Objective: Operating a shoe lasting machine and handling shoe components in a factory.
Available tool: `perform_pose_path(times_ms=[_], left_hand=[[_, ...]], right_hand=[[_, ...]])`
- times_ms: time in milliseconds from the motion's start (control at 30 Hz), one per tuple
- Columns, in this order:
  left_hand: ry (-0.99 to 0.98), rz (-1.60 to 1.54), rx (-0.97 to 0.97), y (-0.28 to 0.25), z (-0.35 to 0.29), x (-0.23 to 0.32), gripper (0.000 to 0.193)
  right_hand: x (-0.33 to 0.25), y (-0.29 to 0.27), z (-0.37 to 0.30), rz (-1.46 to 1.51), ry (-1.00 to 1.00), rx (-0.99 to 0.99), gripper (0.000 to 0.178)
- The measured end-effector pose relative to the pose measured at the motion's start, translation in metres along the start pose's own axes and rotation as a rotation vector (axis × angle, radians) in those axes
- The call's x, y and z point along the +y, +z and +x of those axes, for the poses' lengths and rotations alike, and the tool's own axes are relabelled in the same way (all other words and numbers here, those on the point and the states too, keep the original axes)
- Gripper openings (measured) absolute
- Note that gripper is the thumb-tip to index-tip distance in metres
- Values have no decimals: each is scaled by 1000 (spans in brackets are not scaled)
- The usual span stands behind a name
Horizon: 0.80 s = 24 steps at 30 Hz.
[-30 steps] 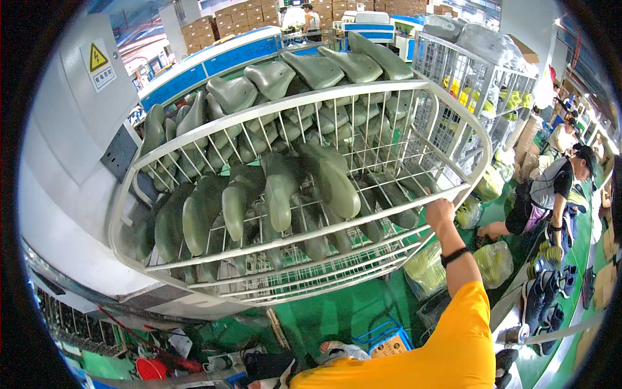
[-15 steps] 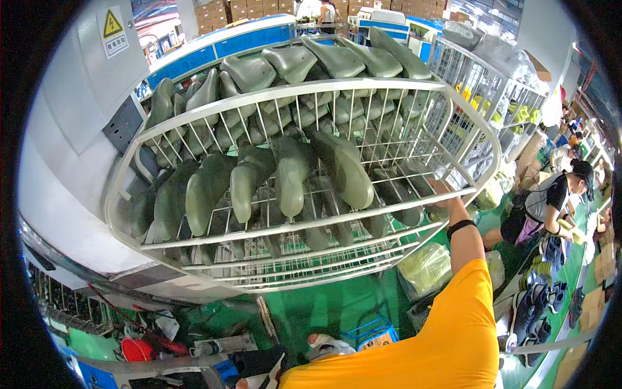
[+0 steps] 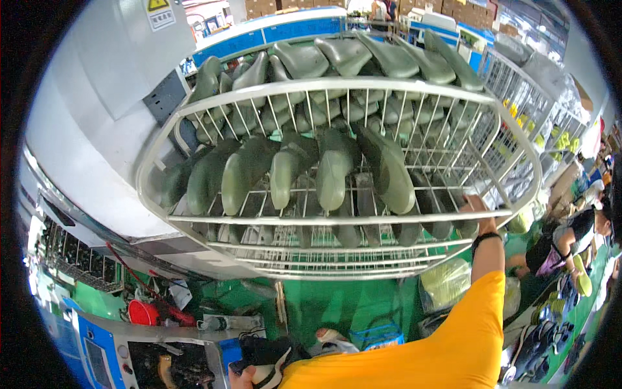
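Note:
A white wire rack (image 3: 337,222) stands before me, carrying rows of dark green shoe lasts (image 3: 334,178) with their toes toward me. My right hand (image 3: 476,209) reaches in at the rack's right end, beside the front rail and the lasts on the level below. Its fingers are blurred and partly hidden, so I cannot tell whether they grip anything. At the bottom edge, my left hand (image 3: 241,377) is closed on a black shoe with white edging (image 3: 269,363); only part of both shows.
A grey machine cabinet (image 3: 84,129) borders the rack on the left. Wire cages (image 3: 518,91) with wrapped goods stand at the right. A red bucket (image 3: 142,312) and a blue machine (image 3: 97,356) are lower left. A person (image 3: 570,240) works at the right, by several shoes.
The view has swung left, so the rack sits further right in it. My right hand remains at the rack's right end. More of my left hand and the black shoe shows.

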<state>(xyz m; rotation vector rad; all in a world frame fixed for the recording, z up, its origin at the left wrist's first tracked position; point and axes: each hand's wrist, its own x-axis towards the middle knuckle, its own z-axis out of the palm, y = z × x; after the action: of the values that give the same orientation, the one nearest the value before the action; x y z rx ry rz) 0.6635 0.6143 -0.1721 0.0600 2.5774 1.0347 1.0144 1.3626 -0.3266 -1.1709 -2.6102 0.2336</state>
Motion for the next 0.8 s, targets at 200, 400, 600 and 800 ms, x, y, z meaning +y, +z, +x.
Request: perform_pose_path(times_ms=[200, 400, 600, 800], left_hand=[[-157, -459, -123, 11, 3, -29, 35], [-193, -531, -138, 25, 28, -51, 47], [-158, -524, -145, 22, 25, -82, 48], [-190, -646, -35, 7, 9, -106, 40]], right_hand=[[-69, 12, 20, -211, 488, -62, 52], [-205, 25, 37, -286, -172, 256, 30], [-356, 45, 25, 245, -25, -380, 85], [-340, 25, 31, 383, 76, -691, 94]])
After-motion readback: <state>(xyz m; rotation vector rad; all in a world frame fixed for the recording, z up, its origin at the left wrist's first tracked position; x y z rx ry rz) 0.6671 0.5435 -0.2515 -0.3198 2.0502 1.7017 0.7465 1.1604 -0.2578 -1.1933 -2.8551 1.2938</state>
